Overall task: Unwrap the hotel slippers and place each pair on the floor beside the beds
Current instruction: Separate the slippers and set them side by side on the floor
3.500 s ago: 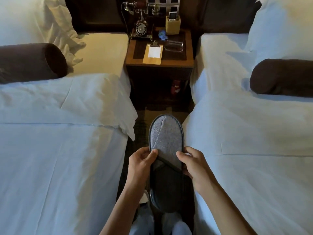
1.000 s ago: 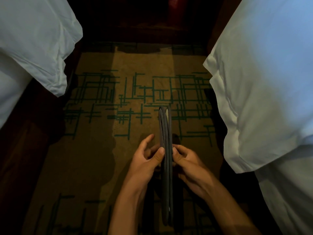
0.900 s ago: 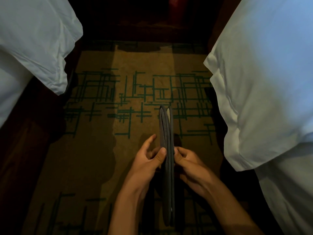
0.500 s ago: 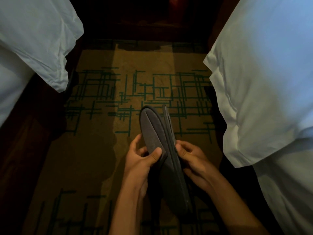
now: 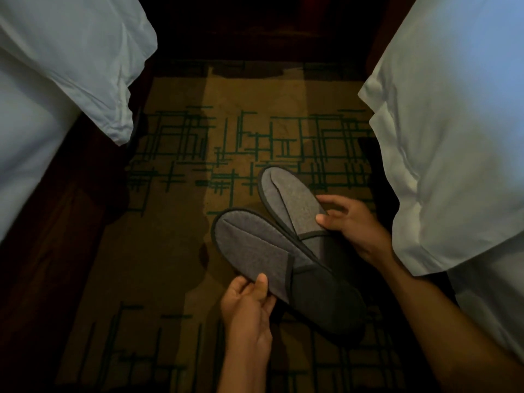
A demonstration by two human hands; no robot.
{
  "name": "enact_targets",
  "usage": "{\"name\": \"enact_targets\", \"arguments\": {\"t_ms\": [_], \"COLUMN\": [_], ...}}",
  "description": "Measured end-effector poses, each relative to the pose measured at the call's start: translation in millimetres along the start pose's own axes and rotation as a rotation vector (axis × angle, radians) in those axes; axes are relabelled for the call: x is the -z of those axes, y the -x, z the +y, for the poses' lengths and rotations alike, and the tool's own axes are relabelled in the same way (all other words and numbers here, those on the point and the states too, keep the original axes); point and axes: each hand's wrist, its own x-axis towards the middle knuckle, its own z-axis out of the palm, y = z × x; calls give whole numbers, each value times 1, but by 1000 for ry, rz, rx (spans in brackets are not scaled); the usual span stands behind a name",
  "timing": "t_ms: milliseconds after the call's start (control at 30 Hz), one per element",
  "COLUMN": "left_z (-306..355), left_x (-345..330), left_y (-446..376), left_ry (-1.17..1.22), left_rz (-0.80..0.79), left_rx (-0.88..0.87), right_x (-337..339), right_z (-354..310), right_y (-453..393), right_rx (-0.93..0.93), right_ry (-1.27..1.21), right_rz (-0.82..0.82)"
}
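Observation:
Two grey slippers with dark trim lie flat, uppers facing up, low over the patterned carpet between the beds. My left hand grips the near side edge of the left slipper, thumb on its upper. The right slipper points away, its heel tucked under the left slipper, and my right hand holds its right edge. I cannot tell whether either sole touches the carpet. No wrapping is visible.
White bedding of the left bed hangs over its dark base at the left. The right bed overhangs close to my right arm. A dark nightstand base closes the far end of the aisle.
The pair, pressed together on edge a second ago, has been spread apart and turned flat. Each hand now holds one slipper, lower and nearer the carpet.

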Motion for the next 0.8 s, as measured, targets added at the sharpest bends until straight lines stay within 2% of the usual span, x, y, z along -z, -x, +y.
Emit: {"name": "enact_targets", "arguments": {"t_ms": [133,433,600,800], "left_z": [-17,-32,-37,-47], "left_x": [7,5,5,1], "left_y": [1,6,5,5], "left_ry": [23,142,145,185], "left_rz": [131,386,499,544], "left_rx": [9,94,163,168], "right_x": [-9,-39,-56,-63], "right_z": [-12,-27,-20,-10], "right_y": [-20,-57,-65,-74], "right_rx": [119,210,229,225], "right_ry": [200,554,667,741], "right_rz": [-83,-285,-294,-276]}}
